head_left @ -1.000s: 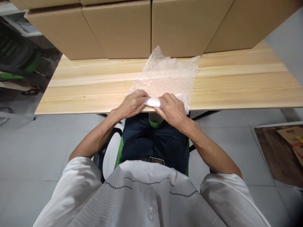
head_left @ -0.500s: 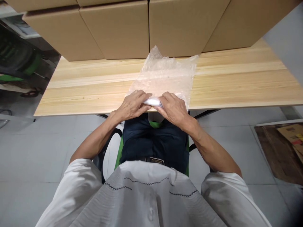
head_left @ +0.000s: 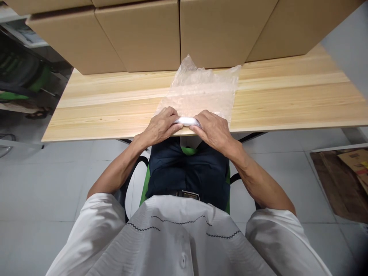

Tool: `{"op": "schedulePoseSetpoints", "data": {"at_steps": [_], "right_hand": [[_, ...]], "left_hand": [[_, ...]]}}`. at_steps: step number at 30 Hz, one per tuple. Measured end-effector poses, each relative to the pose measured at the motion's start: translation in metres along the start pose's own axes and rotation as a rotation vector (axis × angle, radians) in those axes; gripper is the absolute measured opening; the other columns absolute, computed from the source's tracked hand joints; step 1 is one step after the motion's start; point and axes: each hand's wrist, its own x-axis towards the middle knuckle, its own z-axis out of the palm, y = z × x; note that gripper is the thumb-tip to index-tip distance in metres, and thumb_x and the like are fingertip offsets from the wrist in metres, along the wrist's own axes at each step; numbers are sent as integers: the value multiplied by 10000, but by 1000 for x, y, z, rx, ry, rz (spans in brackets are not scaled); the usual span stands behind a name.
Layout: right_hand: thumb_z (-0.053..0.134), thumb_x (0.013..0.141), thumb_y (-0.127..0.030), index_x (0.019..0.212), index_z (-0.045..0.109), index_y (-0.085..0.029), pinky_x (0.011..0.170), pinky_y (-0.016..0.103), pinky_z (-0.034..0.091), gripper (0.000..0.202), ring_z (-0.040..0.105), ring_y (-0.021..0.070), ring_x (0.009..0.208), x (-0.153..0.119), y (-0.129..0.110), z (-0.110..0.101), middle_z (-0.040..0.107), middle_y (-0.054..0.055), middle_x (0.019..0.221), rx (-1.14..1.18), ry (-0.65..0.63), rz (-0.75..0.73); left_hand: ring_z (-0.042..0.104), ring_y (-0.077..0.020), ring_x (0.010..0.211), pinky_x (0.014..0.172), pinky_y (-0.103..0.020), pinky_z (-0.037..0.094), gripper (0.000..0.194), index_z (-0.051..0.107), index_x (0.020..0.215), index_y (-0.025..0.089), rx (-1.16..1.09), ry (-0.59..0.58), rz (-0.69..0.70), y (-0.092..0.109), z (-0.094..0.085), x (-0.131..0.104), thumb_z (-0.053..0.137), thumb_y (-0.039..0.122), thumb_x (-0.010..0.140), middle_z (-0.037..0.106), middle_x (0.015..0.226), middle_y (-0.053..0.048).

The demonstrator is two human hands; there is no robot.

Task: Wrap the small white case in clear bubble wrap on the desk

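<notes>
- From where I stand, the person's left hand (head_left: 164,125) is curled nearly closed, its thumb and fingers about the left end of a small white roll (head_left: 188,121).
- The right hand (head_left: 215,128) mirrors it, fingers bent over the right end and thumb on the near side, with hardly any gap.
- The roll lies at the centre of the frame, just inside the table's near edge, its middle showing between the hands; whether anything is inside, I can't tell.
- Beyond it a clear plastic sheet (head_left: 205,89) spreads across the table (head_left: 94,111) towards the upper centre, its far edge ragged and close to the cardboard boxes (head_left: 142,38) along the top.
- I'd judge the step in hand to be rolling or wrapping, with plenty of sheet lying flat past the fingers.
- Another turn, as I see it, would call for even pressure from both thumbs, keeping the roll square to the sheet; uneven pressure could skew it or loosen the film.
</notes>
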Motion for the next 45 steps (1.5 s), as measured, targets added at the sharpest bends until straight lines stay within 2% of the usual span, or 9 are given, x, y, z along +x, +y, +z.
{"op": "schedulePoseSetpoints", "data": {"at_steps": [5, 10, 13, 18, 24, 31, 34, 40, 45], "right_hand": [[561, 1236, -471, 1345, 814, -172, 856, 421, 463, 406, 746, 354, 1125, 3, 9, -5, 842, 185, 1335, 74, -13, 2], [545, 1199, -491, 1269, 834, -176, 891, 430, 471, 433, 749, 356, 1102, 8, 19, -16, 851, 185, 1280, 163, -59, 3], [550, 1158, -476, 1204, 840, -178, 909, 423, 469, 418, 741, 336, 1069, 14, 25, -24, 864, 170, 1226, 251, -84, -5], [563, 1099, -475, 1122, 853, -181, 829, 392, 424, 414, 698, 284, 940, 24, 34, -29, 871, 124, 1103, 327, -113, 17], [602, 1058, -454, 1134, 887, -176, 809, 372, 426, 404, 708, 272, 925, 30, 41, -28, 877, 107, 1078, 341, -101, 65], [608, 1063, -426, 1121, 888, -184, 805, 373, 418, 375, 702, 276, 931, 39, 46, -32, 881, 108, 1090, 275, -119, 66], [586, 1090, -407, 1146, 883, -179, 805, 384, 408, 378, 704, 289, 943, 40, 45, -33, 891, 131, 1129, 195, -141, 77], [545, 1153, -387, 1368, 846, -177, 836, 403, 412, 425, 755, 336, 1037, 36, 37, -34, 900, 178, 1274, 21, -185, 146], [497, 1191, -351, 1456, 797, -138, 861, 421, 424, 454, 790, 382, 1137, 35, 30, -44, 880, 243, 1368, -71, -284, 187]], "left_hand": [[668, -298, 1144, 1024, -459, 570, 552, 801, 1165, 209, 3, 16, -50, 3, -2, 1, 441, 610, 1282, 720, 1291, -155], [675, -306, 1074, 993, -470, 571, 591, 773, 1072, 206, 52, 24, -58, -5, -2, 7, 363, 574, 1287, 745, 1146, -150], [693, -297, 1033, 989, -451, 575, 538, 739, 1000, 216, 82, 20, -61, -10, -3, 13, 394, 524, 1274, 758, 1062, -137], [681, -264, 913, 888, -412, 550, 444, 676, 883, 223, 103, 18, -138, -10, -7, 24, 496, 442, 1225, 758, 962, -114], [544, -205, 726, 736, -378, 436, 428, 569, 757, 237, 33, 25, -242, -6, -14, 34, 586, 374, 1162, 652, 763, -42], [401, -184, 664, 718, -385, 348, 395, 471, 716, 259, 60, 31, -348, -2, -21, 39, 626, 289, 1078, 497, 665, 1], [420, -189, 682, 731, -383, 364, 355, 517, 736, 252, 58, 37, -378, -3, -22, 39, 631, 283, 1071, 529, 684, -4], [538, -215, 747, 795, -386, 455, 236, 695, 844, 221, 41, 59, -414, -7, -25, 36, 646, 281, 1066, 660, 761, -36], [624, -242, 806, 852, -408, 516, 202, 736, 871, 223, 45, 90, -479, -12, -27, 36, 679, 307, 1046, 729, 821, -59]]}}
